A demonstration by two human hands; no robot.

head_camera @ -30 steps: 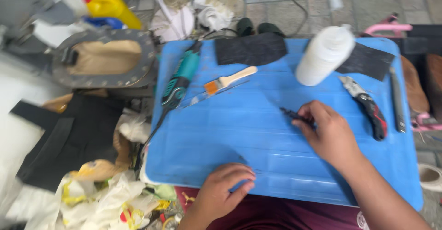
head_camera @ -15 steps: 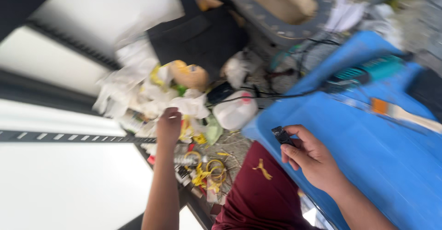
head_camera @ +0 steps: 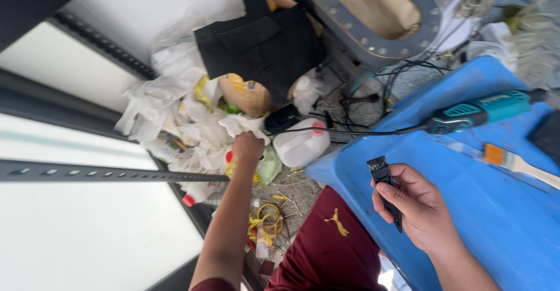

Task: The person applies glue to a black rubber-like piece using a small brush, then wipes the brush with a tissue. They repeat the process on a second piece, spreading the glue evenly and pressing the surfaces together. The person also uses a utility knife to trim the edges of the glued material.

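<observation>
My right hand (head_camera: 421, 209) holds a small black brush (head_camera: 383, 181) above the near left corner of the blue tray-like surface (head_camera: 496, 215), bristles pointing away from me. My left hand (head_camera: 247, 148) reaches down to the left into a heap of crumpled white paper and wrappers (head_camera: 186, 122) on the floor, fingers closed in the litter; what it grips is hidden. A white plastic jug with a pink cap (head_camera: 300, 144) lies just right of that hand.
A teal rotary tool (head_camera: 481, 111) with a black cable and a wooden-handled paintbrush (head_camera: 516, 161) lie on the blue surface. Black fabric pieces (head_camera: 262, 43), a grey riveted frame with a tan pad (head_camera: 373, 11), yellow wire (head_camera: 267, 218) and a metal rail (head_camera: 105, 173) surround the heap.
The view has swung from the blue surface to the floor at my left. My left arm left the tray edge and reached into the litter; my right hand lifted the brush.
</observation>
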